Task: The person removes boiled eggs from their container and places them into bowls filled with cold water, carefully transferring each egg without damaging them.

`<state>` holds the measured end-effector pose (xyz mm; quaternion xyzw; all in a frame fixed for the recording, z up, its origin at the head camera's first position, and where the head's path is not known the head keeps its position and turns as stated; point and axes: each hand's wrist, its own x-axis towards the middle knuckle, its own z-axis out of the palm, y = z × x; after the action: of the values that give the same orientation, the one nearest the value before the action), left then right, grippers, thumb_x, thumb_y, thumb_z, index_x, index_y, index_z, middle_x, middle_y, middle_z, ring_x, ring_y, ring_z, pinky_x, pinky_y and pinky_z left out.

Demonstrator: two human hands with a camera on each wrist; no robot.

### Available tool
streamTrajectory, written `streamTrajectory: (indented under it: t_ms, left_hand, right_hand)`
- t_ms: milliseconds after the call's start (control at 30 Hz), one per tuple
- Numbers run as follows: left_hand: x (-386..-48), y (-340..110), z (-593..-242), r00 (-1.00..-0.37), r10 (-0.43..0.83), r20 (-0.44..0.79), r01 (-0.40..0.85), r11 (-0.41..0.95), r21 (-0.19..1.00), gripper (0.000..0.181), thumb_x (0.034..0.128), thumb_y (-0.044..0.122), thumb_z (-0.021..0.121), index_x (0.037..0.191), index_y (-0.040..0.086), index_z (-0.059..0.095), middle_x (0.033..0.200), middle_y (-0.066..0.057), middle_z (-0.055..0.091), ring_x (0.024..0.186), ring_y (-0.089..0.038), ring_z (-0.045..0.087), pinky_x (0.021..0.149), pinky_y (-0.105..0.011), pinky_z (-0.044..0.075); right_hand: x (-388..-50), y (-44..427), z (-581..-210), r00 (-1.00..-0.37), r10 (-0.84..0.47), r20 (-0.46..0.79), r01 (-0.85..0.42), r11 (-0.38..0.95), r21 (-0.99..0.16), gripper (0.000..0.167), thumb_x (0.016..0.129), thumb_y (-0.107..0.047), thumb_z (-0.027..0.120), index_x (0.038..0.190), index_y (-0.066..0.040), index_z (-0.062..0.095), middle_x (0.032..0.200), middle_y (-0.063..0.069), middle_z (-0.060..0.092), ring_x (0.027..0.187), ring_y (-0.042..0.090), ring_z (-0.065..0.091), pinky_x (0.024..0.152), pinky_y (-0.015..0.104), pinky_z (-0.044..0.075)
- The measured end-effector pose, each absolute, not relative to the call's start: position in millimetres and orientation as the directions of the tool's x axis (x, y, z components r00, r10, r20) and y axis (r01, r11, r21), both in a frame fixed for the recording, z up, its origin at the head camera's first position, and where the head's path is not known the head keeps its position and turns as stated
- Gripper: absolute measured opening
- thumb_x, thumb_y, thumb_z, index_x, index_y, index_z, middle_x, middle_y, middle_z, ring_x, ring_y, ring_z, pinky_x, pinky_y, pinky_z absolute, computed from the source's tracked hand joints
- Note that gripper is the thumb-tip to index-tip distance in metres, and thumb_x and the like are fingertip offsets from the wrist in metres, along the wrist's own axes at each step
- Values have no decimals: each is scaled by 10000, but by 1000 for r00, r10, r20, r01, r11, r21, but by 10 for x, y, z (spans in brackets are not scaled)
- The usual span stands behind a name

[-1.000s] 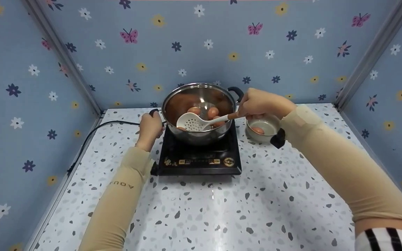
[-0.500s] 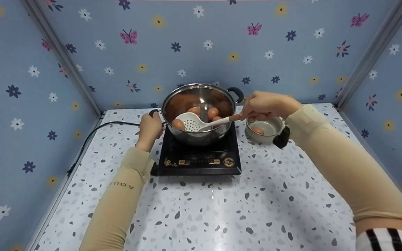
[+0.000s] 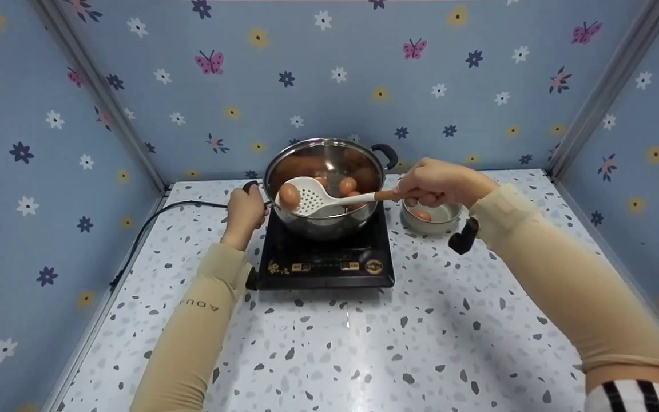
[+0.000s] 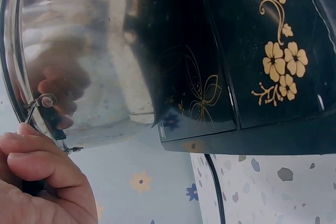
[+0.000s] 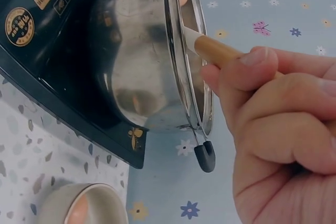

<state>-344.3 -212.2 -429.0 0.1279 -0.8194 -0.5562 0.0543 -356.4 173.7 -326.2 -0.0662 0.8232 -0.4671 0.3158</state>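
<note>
In the head view a steel pot (image 3: 324,228) holds several brown eggs, one (image 3: 348,185) near its right side. My right hand (image 3: 435,182) grips the wooden handle (image 3: 385,195) of a white slotted spoon (image 3: 311,195), whose bowl carries one egg (image 3: 289,196) at the pot's left rim. My left hand (image 3: 245,214) holds the pot's left black handle (image 3: 250,186); the left wrist view shows those fingers (image 4: 39,156) curled at it. In the right wrist view my right hand (image 5: 286,124) pinches the spoon handle (image 5: 216,51) beside the pot (image 5: 142,51).
The pot stands on a black induction cooker (image 3: 326,274). Right of it, a small pale bowl (image 3: 432,226) holds an egg (image 3: 421,215), partly under my right hand. A black cable (image 3: 145,229) runs along the left. Flowered panels (image 3: 329,57) enclose the back and sides.
The spoon has risen toward the pot's left rim, with an egg now in its bowl. My right hand has moved slightly right and down; my left hand stays on the pot handle.
</note>
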Motion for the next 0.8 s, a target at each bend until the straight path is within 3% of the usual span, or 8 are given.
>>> streamTrajectory:
  t_ms: [200,467,800]
  left_hand:
    - [-3468,-2114,-4285,-956,-289,-43,-152,365,918,320,1173,271,326,995,64,493,539,55,535,386,-61,442,428,-220,399]
    - [-3466,-2135,-4300,-962,-268,-48,-147,360,921,304,1174,267,309,1019,62,471,552,50,533,384,-60,428,427,-219,392]
    - [-3464,-2124,-4281,-960,-276,-54,-155,357,921,296,1168,255,314,1034,45,474,555,52,529,390,-61,422,425,-224,386]
  right_hand:
    - [-3521,1746,-3283,-809,-380,-448,192,550,-813,244,1060,-174,652,1162,12,773,662,11,609,456,74,324,460,231,266]
    - [-3467,1794,-3308,-810,-411,-418,187,495,-848,237,1074,-131,595,957,-16,768,629,22,591,431,72,305,449,231,251]
    - [-3439,1908,-3271,-827,-390,-405,189,486,-853,230,1083,-159,605,1048,-16,782,661,2,600,446,66,303,455,230,269]
